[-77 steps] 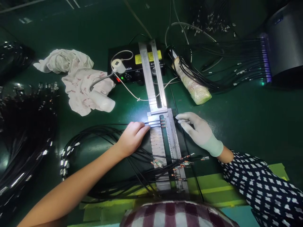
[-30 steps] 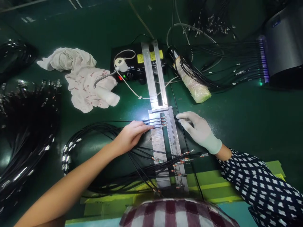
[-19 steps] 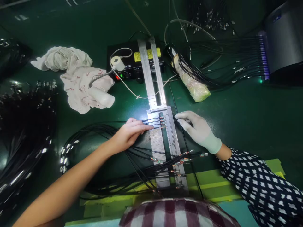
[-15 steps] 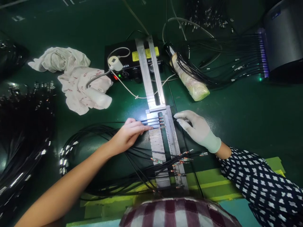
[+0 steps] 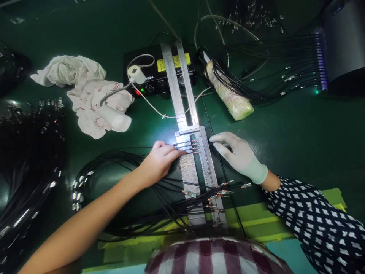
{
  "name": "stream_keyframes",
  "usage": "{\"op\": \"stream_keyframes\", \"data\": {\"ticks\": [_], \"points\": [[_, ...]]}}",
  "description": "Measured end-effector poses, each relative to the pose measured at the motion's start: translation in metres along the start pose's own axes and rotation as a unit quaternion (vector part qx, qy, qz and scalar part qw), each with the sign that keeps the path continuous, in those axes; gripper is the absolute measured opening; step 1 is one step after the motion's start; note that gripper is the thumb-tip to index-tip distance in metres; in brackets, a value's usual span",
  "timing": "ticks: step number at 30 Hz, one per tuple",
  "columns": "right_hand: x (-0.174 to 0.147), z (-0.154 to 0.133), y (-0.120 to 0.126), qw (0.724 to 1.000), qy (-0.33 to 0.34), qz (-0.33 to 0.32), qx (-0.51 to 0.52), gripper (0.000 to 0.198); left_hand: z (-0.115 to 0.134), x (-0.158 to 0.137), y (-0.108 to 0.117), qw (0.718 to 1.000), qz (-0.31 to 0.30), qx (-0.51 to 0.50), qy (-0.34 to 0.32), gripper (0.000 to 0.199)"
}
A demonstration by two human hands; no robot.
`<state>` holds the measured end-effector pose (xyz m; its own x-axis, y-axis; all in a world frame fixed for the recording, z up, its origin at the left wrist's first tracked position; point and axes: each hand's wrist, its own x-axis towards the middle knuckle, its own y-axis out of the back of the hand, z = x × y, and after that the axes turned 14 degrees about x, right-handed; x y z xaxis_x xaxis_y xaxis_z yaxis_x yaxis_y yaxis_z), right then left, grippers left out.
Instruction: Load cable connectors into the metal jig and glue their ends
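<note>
While loose cables (image 5: 199, 198) cross the jig (image 5: 189, 169), the left hand (image 5: 159, 161) pinches wires (image 5: 184, 146); the right hand (image 5: 242, 155) curls loosely, its hold unclear.

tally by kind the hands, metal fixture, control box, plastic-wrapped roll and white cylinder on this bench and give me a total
hands: 2 (bare left hand, gloved right hand)
metal fixture, taken as one assembly: 1
black control box: 1
plastic-wrapped roll: 1
white cylinder: 1
total: 6
</note>
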<state>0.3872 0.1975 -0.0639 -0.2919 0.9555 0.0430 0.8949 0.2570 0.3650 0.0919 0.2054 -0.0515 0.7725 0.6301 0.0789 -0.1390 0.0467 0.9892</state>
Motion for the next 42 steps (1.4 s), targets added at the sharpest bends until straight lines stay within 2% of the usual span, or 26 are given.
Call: {"op": "stream_keyframes", "data": {"ticks": [3, 6, 13, 15, 18, 20, 22, 25, 29, 33, 36, 39, 42], "points": [[0.0, 0.0, 0.0, 1.0, -0.001, -0.002, 0.0, 0.02, 0.005, -0.005, -0.004, 0.997, 0.038, 0.07, -0.008, 0.034], [-0.001, 0.0, 0.001, 1.0, -0.002, -0.003, 0.005, 0.02, 0.016, -0.014, -0.008, 0.989, 0.063, 0.13, 0.029, 0.037], [0.006, 0.002, 0.0, 1.0, 0.014, 0.009, 0.021, 0.02, 0.037, -0.024, -0.022, 0.978, 0.023, 0.193, 0.081, 0.043], [0.006, 0.001, 0.001, 0.999, 0.018, 0.006, 0.041, 0.019, 0.036, -0.025, -0.021, 0.98, 0.014, 0.178, 0.09, 0.043], [-0.006, -0.005, 0.007, 0.996, 0.027, -0.032, 0.077, 0.02, 0.037, -0.035, -0.012, 0.992, 0.0, 0.111, 0.062, 0.036], [-0.024, -0.01, 0.009, 0.992, 0.028, -0.084, 0.085, 0.022, 0.041, -0.048, -0.005, 0.997, -0.015, 0.065, 0.05, 0.033], [-0.047, -0.015, 0.01, 0.988, 0.036, -0.135, 0.072, 0.022, 0.046, -0.063, 0.001, 0.997, -0.025, 0.037, 0.07, 0.029], [-0.08, -0.021, 0.009, 0.988, 0.028, -0.145, 0.035, 0.027, 0.051, -0.079, 0.005, 0.993, -0.022, -0.018, 0.11, 0.025], [-0.102, -0.018, 0.011, 0.994, -0.041, -0.096, 0.043, 0.04, 0.05, -0.086, 0.009, 0.985, 0.042, -0.1, 0.134, 0.02], [-0.106, -0.011, 0.014, 0.993, -0.062, -0.078, 0.07, 0.052, 0.045, -0.087, 0.03, 0.982, 0.153, 0.002, 0.111, 0.016], [-0.105, -0.011, 0.013, 0.992, -0.065, -0.086, 0.059, 0.052, 0.036, -0.094, 0.054, 0.968, 0.211, 0.054, 0.125, 0.019], [-0.105, -0.014, 0.013, 0.993, -0.056, -0.106, 0.015, 0.04, 0.022, -0.11, 0.068, 0.959, 0.217, 0.099, 0.151, 0.02], [-0.107, -0.017, 0.017, 0.991, -0.027, -0.132, -0.023, 0.031, 0.013, -0.129, 0.055, 0.964, 0.168, 0.14, 0.149, 0.019]]}}
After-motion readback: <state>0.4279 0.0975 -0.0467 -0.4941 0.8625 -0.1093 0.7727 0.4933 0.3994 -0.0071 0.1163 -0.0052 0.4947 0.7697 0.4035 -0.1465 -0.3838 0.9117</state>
